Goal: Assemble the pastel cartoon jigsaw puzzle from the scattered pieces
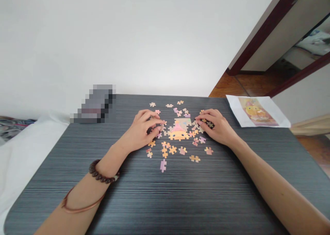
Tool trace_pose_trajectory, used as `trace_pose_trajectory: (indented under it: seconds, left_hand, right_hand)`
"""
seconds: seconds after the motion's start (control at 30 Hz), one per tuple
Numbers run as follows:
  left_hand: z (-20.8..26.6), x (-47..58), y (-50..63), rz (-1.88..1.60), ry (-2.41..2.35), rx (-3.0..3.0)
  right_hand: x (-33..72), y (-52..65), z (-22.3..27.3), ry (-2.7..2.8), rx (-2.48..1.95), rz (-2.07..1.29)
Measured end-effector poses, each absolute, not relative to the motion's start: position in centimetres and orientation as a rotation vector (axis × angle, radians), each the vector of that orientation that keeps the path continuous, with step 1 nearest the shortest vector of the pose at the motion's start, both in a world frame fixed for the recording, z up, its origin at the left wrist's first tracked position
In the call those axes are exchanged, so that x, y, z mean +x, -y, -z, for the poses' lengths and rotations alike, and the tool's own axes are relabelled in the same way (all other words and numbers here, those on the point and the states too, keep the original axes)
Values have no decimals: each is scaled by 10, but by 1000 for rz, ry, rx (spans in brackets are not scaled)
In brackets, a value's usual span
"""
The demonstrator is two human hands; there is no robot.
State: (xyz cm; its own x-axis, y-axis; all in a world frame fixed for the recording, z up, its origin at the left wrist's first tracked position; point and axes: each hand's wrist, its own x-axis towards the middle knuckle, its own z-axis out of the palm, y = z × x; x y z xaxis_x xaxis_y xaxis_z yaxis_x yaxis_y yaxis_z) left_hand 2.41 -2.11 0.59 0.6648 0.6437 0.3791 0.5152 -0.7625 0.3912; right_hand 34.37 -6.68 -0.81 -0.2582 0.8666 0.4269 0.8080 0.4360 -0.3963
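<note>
A partly joined jigsaw puzzle (179, 129) lies mid-table, showing a yellow face with two eyes and a pink hat. My left hand (143, 130) rests just left of it, fingers apart and curved over several loose pieces, its fingertips near a pale piece (163, 122). On the other side, my right hand (215, 126) has its fingers spread low over more pieces, with thumb and index tips close to a pale piece (195, 125). Some pieces are partly hidden under both hands. Nearer me lie a purple piece (163, 165) and two joined orange pieces (194, 158).
The dark striped table (154, 204) meets a white wall behind. A printed sheet (232, 106) with a yellow character picture lies at the right. A blurred-out dark object (94, 102) sits at the back left corner. White cloth (33, 145) borders the table's left side.
</note>
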Motion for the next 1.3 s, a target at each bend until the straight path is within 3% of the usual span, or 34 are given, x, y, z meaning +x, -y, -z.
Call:
trace_pose_trajectory:
  seconds: [0.73,0.93,1.3]
  left_hand:
    - [-6,23,14,-815,-977,2526]
    - [-8,26,15,-660,-929,2491]
    - [-7,35,11,-714,-1158,2523]
  right_hand:
    - [343,67,8,2096,-1395,-120]
    - [344,66,9,2097,-1384,-128]
    - [344,65,10,2099,-1392,-128]
